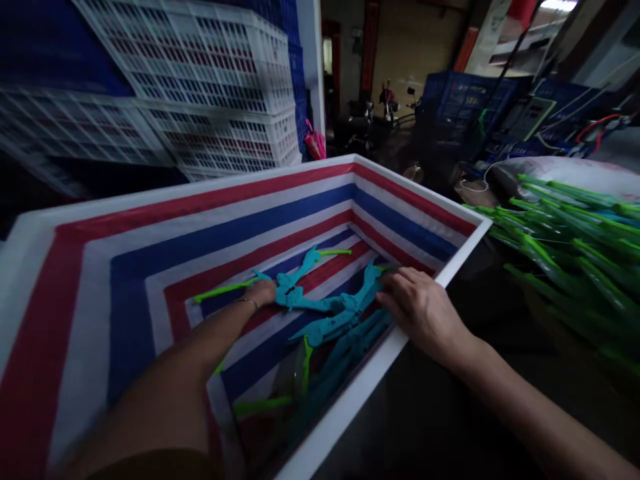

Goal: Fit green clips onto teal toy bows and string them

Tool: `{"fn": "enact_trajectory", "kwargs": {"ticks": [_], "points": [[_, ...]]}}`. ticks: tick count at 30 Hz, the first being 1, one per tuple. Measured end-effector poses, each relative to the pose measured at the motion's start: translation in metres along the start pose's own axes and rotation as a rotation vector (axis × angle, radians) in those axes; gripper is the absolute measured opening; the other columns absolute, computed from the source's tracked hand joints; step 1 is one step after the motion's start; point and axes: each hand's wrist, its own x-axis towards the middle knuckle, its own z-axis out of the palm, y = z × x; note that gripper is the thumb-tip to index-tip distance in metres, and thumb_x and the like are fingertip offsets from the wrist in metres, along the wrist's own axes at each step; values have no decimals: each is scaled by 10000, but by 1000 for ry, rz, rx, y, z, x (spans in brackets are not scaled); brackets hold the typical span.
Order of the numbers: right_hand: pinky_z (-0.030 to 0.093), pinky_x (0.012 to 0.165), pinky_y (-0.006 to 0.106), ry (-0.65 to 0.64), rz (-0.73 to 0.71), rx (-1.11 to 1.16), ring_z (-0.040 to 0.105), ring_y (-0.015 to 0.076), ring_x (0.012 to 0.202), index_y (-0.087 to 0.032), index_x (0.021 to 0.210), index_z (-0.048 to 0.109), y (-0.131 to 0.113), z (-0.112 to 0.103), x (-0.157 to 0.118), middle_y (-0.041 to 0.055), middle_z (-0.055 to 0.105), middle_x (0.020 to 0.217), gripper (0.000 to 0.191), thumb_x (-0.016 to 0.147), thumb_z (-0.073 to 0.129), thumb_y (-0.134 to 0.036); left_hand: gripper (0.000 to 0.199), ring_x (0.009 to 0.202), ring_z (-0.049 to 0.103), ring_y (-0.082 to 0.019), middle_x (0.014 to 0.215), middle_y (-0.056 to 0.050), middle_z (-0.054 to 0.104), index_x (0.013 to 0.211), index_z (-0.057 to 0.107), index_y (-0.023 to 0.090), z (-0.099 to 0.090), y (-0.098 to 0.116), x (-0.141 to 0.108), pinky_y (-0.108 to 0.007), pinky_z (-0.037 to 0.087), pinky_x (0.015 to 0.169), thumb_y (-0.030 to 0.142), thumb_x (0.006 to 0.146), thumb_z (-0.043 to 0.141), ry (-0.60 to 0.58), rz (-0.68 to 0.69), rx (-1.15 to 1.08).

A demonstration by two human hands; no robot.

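Note:
Low inside a box lined with red, white and blue striped sheet (165,247), my left hand (261,293) is closed around one end of a teal plastic toy bow (287,293) with lime-green limbs. My right hand (417,303) hangs over the box's right rim (400,340), fingers curled on the upper end of another teal toy bow (345,310); its fingertips are partly hidden. More teal bow pieces (345,360) lie below in shadow, along the right wall. A lime-green limb (263,405) shows near the bottom.
Outside the box on the right lies a large heap of lime-green bow parts (570,247), beside a white sack (575,175). White slatted crates (215,87) are stacked behind on the left. Blue crates (465,110) and parked motorbikes (385,107) stand farther back.

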Motion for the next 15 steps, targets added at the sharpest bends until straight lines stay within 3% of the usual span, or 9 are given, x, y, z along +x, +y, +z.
{"fn": "enact_trajectory", "kwargs": {"ticks": [2, 4, 7, 10, 15], "points": [[366, 629, 292, -136, 105, 8, 632, 181, 697, -166, 775, 630, 4, 20, 14, 52, 662, 761, 345, 1048, 493, -326, 302, 1094, 643, -253, 1196, -116, 656, 1158, 653, 124, 21, -19, 4, -457, 543, 945, 359, 969, 656, 37, -62, 62], [298, 585, 290, -155, 108, 22, 594, 152, 617, -170, 720, 585, 7, 30, 14, 29, 626, 700, 416, 1062, 429, -348, 352, 1254, 568, -299, 1358, -154, 587, 1270, 612, 119, 43, -34, 6, -515, 480, 1043, 320, 981, 624, 114, -55, 119], [264, 550, 286, -142, 24, 34, 523, 122, 543, -174, 669, 502, 9, 28, 11, 5, 560, 642, 435, 1062, 389, -322, 469, 1481, 357, -323, 1579, -171, 418, 1430, 520, 116, 69, -46, 9, -548, 296, 1204, 146, 964, 561, 204, 106, 180], [246, 512, 287, -193, -7, 24, 473, 107, 488, -181, 655, 463, 8, 22, 15, -12, 529, 619, 409, 1047, 410, -286, 537, 1524, 314, -307, 1600, -194, 407, 1419, 556, 87, 90, -45, 18, -510, 233, 1245, -8, 901, 453, 219, 260, 198], [272, 495, 295, -262, -31, 28, 491, 109, 475, -189, 656, 490, 7, 19, 20, -11, 514, 609, 437, 1067, 396, -308, 501, 1501, 343, -368, 1527, -249, 481, 1297, 640, 64, 107, -37, 43, -615, 219, 1211, 16, 925, 307, 311, 338, 208]]}}
